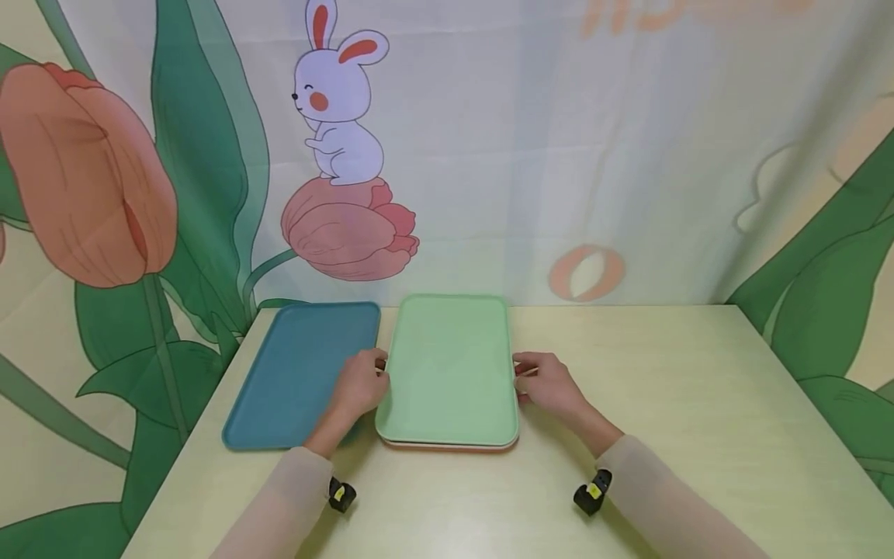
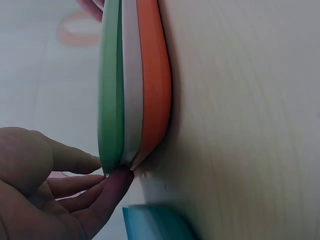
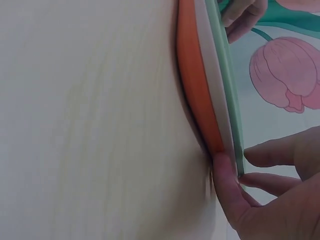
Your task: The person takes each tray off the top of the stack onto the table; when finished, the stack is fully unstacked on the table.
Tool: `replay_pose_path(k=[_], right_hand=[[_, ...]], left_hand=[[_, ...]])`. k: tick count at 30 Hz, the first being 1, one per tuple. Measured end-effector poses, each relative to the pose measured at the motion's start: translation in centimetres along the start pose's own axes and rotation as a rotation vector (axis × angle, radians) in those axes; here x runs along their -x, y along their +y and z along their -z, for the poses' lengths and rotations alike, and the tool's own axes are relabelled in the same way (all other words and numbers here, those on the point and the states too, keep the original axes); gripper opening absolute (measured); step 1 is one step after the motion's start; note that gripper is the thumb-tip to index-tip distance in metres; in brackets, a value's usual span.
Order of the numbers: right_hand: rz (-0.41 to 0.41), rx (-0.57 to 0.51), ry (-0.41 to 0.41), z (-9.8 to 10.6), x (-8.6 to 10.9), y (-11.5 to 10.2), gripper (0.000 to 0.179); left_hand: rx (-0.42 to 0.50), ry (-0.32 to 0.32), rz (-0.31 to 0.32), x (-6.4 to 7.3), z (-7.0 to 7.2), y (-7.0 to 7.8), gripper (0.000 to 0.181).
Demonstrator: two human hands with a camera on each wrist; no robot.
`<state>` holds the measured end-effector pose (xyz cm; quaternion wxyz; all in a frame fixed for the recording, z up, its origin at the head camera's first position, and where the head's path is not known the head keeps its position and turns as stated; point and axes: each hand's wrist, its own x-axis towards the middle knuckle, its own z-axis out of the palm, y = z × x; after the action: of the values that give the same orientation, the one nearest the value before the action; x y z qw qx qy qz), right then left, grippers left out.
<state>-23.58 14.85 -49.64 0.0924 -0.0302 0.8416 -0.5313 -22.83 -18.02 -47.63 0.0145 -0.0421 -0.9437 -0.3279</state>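
Left hand (image 1: pixel 359 383), fingers bent and gap narrowed to a pinch, reaches over the right-hand side of the blue tray (image 1: pixel 300 373) and takes hold of the near left edge of the stack of trays (image 1: pixel 450 439). That blue tray lies flat on the table (image 1: pixel 663 388), just beside the stack, and the forearm crosses above its near corner. A dropped wrist or sleeve (image 1: pixel 279 497) could well brush it and nudge it askew.

Next comes the stack itself, in the middle of the table: green tray (image 1: pixel 450 365) uppermost, pale tray (image 2: pixel 133 95) beneath, orange tray (image 2: pixel 156 75) at the bottom. The rims sit close together (from the wrist views, I cannot tell how many trays the grip takes in). If the fingertips catch only the top rim, the lower ones could slip or be left behind; smooth, nested rims would be the cause.

On the right, the right hand (image 1: pixel 552 380) mirrors its partner, fingers bent, with a similarly narrow pinch on the opposite edge. Both grips look to be at fingertip depth only, so uneven lifting might tilt the stack and send the green tray sliding. Farther right, bare tabletop would give the right forearm more room than the left has.
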Motion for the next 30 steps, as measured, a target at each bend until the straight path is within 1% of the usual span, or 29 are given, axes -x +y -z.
replay_pose_path(k=[2, 4, 7, 10, 12, 15, 18, 20, 23, 26, 30], right_hand=[[0.002, -0.003, 0.000, -0.6, -0.2, -0.1, 0.053], [0.004, -0.013, 0.002, -1.1, -0.4, -0.3, 0.053], [0.021, -0.024, 0.005, -1.9, -0.6, -0.7, 0.051], [0.030, -0.028, 0.007, -2.6, -0.7, -1.1, 0.050], [0.033, -0.022, 0.013, -2.9, -0.8, -1.2, 0.049], [0.015, -0.022, 0.021, -3.3, -0.8, -1.4, 0.049], [0.012, -0.011, 0.017, -3.5, -0.8, -1.6, 0.051], [0.010, 0.005, 0.014, -3.5, -0.9, -1.7, 0.054], [0.022, 0.056, 0.010, -3.4, -1.0, -1.8, 0.060], [0.039, 0.095, -0.002, -3.4, -1.2, -1.6, 0.064], [0.072, 0.114, -0.014, -3.5, -1.5, -1.3, 0.066]], left_hand=[[-0.041, 0.011, 0.000, 0.1, 0.4, -0.2, 0.036], [-0.061, 0.020, -0.004, 0.1, 0.8, -0.3, 0.035], [-0.097, 0.058, 0.004, 0.1, 1.4, -0.9, 0.034], [-0.095, 0.084, 0.024, -0.2, 1.9, -1.9, 0.038], [-0.067, 0.076, 0.038, -0.3, 2.0, -2.6, 0.041], [-0.003, 0.032, 0.047, -0.5, 2.0, -3.6, 0.042], [0.050, -0.001, 0.061, -0.5, 1.7, -4.1, 0.040], [0.066, -0.007, 0.072, -0.5, 1.6, -4.2, 0.039], [0.074, -0.006, 0.088, -0.5, 1.6, -4.1, 0.037], [0.073, -0.007, 0.090, -0.6, 1.5, -3.9, 0.037], [0.081, 0.001, 0.090, -0.4, 1.2, -4.1, 0.038]])
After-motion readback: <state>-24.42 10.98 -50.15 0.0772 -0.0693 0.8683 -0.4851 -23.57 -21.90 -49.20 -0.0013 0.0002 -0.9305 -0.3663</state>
